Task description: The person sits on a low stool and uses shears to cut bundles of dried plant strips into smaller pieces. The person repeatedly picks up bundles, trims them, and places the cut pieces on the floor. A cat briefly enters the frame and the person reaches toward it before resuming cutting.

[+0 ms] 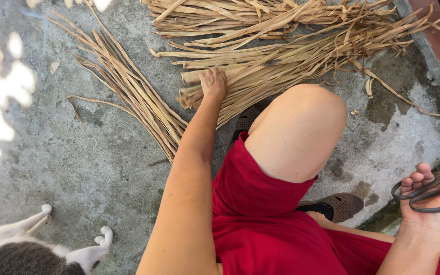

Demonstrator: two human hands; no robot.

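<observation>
Dry tan strips of leaf, long and flat, lie in loose bundles on the grey concrete floor point(77, 153) in front of me. My left hand point(214, 84) is stretched forward, palm down, fingers curled over the cut ends of the nearest bundle of dried tan leaf strips point(281, 66), pressing or gripping that end, can't tell which for sure. That bundle's long axis runs from under my hand away to the upper right, almost level across the view. A second thinner bundle of strips point(128, 86) lies just left of my forearm, slanting from upper left down toward my knee, not touched. My left hand is the one on the strips. My right hand point(431, 196) is far off at the lower right edge, well apart from the bundles, closed around dark metal scissors with big looped handles point(423, 193). Red shorts, bare knee, brown perforated sandals point(339, 203). Grey-and-white cat's paws point(100, 239) at lower left
</observation>
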